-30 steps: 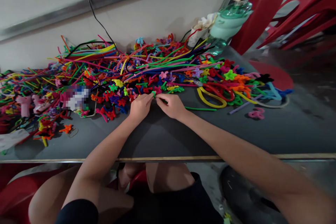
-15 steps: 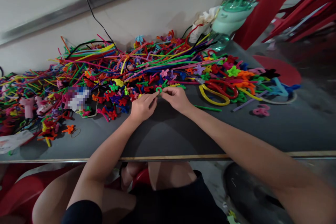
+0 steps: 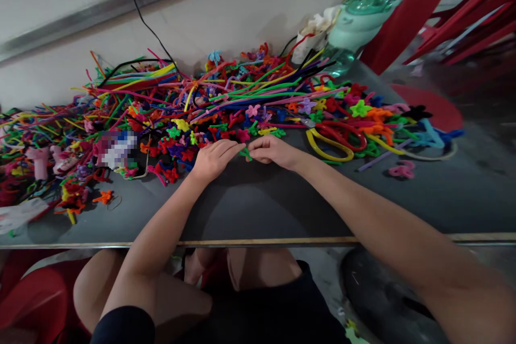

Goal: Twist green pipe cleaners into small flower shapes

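Observation:
A small green twisted pipe-cleaner piece (image 3: 245,153) is held between my two hands, just above the grey tabletop. My left hand (image 3: 217,158) pinches its left side between thumb and fingers. From the right, my right hand (image 3: 274,151) is closed on the other side of it. The fingers cover part of the piece, so its full shape is hidden. Right behind my hands lies a pile of bent and straight pipe cleaners (image 3: 237,118) in many colours. Scissors with red and yellow handles (image 3: 330,142) lie to the right of my right hand.
A pale green bottle (image 3: 355,27) stands at the back right beside a white cup (image 3: 304,48) with crumpled paper. A pink bent piece (image 3: 401,169) lies on the right of the table (image 3: 266,209). Red chairs (image 3: 455,16) stand beyond.
The green piece has turned in my fingers, from a ring shape to a bunched shape with short ends. Both hands have come slightly nearer to me.

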`<state>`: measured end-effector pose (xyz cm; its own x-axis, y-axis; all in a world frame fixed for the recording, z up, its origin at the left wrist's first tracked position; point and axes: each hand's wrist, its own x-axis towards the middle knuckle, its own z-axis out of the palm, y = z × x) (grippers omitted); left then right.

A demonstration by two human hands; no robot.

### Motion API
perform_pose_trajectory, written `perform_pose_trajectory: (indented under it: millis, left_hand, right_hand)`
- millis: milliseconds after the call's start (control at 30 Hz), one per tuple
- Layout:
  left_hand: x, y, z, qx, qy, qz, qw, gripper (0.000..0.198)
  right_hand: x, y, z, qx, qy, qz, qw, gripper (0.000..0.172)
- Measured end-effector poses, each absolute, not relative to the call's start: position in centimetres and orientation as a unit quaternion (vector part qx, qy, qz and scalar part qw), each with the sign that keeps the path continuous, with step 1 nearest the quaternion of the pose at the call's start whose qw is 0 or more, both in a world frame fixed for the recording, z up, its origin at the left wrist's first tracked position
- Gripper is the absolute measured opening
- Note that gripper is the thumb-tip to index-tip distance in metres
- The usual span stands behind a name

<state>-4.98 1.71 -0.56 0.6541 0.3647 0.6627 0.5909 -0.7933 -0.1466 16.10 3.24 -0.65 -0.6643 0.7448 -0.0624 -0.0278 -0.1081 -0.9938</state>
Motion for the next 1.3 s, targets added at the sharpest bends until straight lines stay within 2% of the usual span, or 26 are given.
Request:
perform_pose_trajectory:
  millis: [200, 500, 733, 1167, 1300]
  left_hand:
    - [-5.1, 1.8, -0.7, -0.909, -0.240, -0.301, 0.162, 0.023]
    - [-4.6, 1.4, 0.2, -0.908, -0.205, -0.313, 0.191, 0.014]
    - [-5.0, 1.5, 0.1, -0.918, -0.198, -0.285, 0.192, 0.018]
    - [-5.0, 1.5, -0.1, -0.907, -0.200, -0.310, 0.203, 0.022]
    - [-4.7, 1.1, 0.3, -0.897, -0.196, -0.331, 0.219, 0.022]
  right_hand:
    - [16.9, 3.5, -0.5, -0.284, -0.576, 0.751, 0.155, 0.013]
    - [16.7, 3.6, -0.7, -0.304, -0.588, 0.727, 0.185, 0.014]
    - [16.8, 3.2, -0.6, -0.312, -0.608, 0.700, 0.207, 0.018]
    - [17.1, 3.3, -0.7, -0.295, -0.573, 0.732, 0.223, 0.019]
    - [17.2, 3.4, -0.7, -0.278, -0.565, 0.750, 0.201, 0.020]
